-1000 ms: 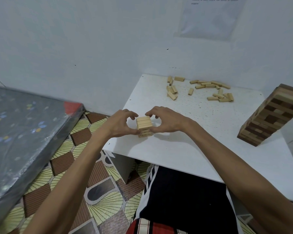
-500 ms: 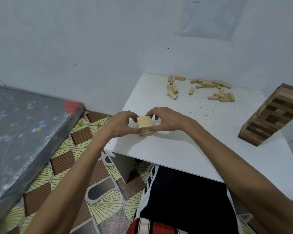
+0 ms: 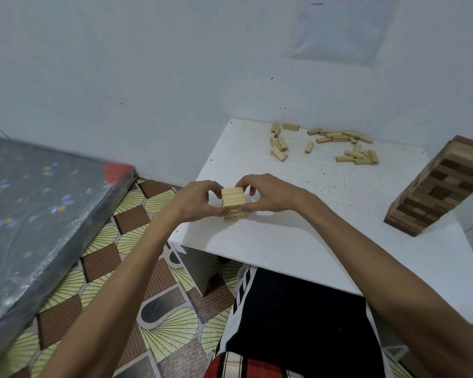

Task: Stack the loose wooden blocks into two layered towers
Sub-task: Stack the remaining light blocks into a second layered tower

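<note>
A short tower of pale wooden blocks (image 3: 233, 201) stands near the front left corner of the white table (image 3: 298, 241). My left hand (image 3: 195, 200) grips its left side with curled fingers and thumb. My right hand (image 3: 268, 193) grips its right side the same way. The top layer shows three blocks side by side. Several loose pale blocks (image 3: 325, 144) lie scattered at the far edge of the table by the wall. A tall tower of mixed dark and light blocks (image 3: 437, 189) stands at the right side.
The table's left edge drops to a patterned floor (image 3: 148, 296). A dark plastic-wrapped slab (image 3: 38, 214) lies on the floor at the left. My lap in black and striped cloth (image 3: 298, 323) sits under the table's front edge. A white wall backs the table.
Both hands stay clasped on the small tower; fingers have shifted slightly around its top layers. The tower has not moved.
</note>
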`<state>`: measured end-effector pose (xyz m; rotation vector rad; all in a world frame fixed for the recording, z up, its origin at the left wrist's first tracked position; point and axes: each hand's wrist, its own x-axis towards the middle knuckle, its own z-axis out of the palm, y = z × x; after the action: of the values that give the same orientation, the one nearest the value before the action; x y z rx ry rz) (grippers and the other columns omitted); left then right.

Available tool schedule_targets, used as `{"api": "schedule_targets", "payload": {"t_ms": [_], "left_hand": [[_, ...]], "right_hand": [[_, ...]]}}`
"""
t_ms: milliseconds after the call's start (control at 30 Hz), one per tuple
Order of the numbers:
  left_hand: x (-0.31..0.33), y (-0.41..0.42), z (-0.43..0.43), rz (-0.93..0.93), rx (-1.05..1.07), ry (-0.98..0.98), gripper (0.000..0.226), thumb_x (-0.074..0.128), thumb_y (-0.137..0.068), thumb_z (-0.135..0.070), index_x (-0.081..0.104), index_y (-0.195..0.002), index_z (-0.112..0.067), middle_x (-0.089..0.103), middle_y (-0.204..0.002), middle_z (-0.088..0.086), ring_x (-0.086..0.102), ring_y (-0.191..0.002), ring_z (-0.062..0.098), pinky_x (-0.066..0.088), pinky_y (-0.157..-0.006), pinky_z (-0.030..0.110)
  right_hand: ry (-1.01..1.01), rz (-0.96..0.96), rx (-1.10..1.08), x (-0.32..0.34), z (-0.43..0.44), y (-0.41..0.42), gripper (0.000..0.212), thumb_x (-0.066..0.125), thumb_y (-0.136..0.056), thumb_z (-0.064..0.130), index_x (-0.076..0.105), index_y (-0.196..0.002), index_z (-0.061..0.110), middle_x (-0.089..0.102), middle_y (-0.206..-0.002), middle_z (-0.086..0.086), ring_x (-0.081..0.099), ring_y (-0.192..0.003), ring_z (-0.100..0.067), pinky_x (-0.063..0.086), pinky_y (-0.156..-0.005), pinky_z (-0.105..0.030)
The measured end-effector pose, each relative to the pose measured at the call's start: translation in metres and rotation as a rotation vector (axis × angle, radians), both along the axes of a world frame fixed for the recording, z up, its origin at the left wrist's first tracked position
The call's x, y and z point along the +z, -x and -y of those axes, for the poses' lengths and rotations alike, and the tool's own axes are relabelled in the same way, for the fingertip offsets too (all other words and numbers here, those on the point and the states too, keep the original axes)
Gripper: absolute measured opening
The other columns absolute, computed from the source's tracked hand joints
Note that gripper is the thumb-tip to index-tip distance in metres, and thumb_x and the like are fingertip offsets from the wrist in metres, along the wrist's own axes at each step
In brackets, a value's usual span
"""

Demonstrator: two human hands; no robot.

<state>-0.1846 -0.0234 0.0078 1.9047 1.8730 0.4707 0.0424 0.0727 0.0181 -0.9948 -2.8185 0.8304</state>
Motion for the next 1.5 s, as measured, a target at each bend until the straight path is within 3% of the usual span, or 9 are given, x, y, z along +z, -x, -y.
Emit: {"api": "schedule_targets", "payload": {"t_ms": [433, 700, 867, 1200, 1500], "left_hand": [[-0.001, 0.0, 0.004, 0.082, -0.003, 0.0, 0.054, 0.086, -0.072, -0.052, 0.066, -0.119, -0.034, 0.066, -0.11, -0.022, 0.059, -0.089, 0.012, 0.051, -0.078, 0.037], [0.004, -0.001, 0.007, 0.096, 0.004, -0.053, 0.088, 0.089, -0.071, -0.048, 0.045, -0.144, -0.027, 0.064, -0.121, -0.018, 0.057, -0.102, 0.009, 0.049, -0.086, 0.032], [0.005, 0.0, 0.009, 0.132, -0.001, -0.102, 0.083, 0.091, -0.07, -0.045, 0.051, -0.141, -0.026, 0.065, -0.119, -0.019, 0.059, -0.103, 0.006, 0.051, -0.091, 0.035], [0.005, -0.002, 0.01, 0.126, -0.004, -0.138, 0.075, 0.089, -0.072, -0.044, 0.055, -0.137, -0.026, 0.068, -0.114, -0.021, 0.06, -0.102, 0.006, 0.052, -0.092, 0.039], [0.001, 0.0, 0.011, 0.156, -0.016, -0.117, 0.081, 0.089, -0.072, -0.047, 0.051, -0.141, -0.027, 0.066, -0.118, -0.019, 0.059, -0.105, 0.004, 0.049, -0.091, 0.032]], "right_hand": [[0.023, -0.017, -0.002, -0.003, 0.0, -0.002, 0.061, 0.076, -0.086, 0.046, 0.051, -0.139, 0.029, 0.059, -0.128, 0.011, 0.058, -0.106, -0.011, 0.052, -0.089, -0.035], [0.053, -0.089, -0.031, -0.005, 0.001, -0.008, 0.084, 0.082, -0.083, 0.043, 0.037, -0.152, 0.027, 0.056, -0.134, 0.011, 0.054, -0.114, -0.012, 0.045, -0.089, -0.028], [0.036, -0.136, -0.032, -0.005, 0.001, -0.009, 0.082, 0.085, -0.082, 0.038, 0.039, -0.149, 0.027, 0.061, -0.131, 0.012, 0.057, -0.112, -0.009, 0.045, -0.087, -0.022], [0.025, -0.161, -0.027, -0.006, 0.002, -0.007, 0.082, 0.085, -0.081, 0.036, 0.04, -0.149, 0.028, 0.064, -0.127, 0.013, 0.059, -0.109, -0.008, 0.049, -0.09, -0.027], [0.041, -0.163, -0.034, -0.01, 0.003, -0.008, 0.089, 0.086, -0.08, 0.038, 0.034, -0.152, 0.029, 0.06, -0.131, 0.014, 0.056, -0.113, -0.006, 0.045, -0.085, -0.02]]}}
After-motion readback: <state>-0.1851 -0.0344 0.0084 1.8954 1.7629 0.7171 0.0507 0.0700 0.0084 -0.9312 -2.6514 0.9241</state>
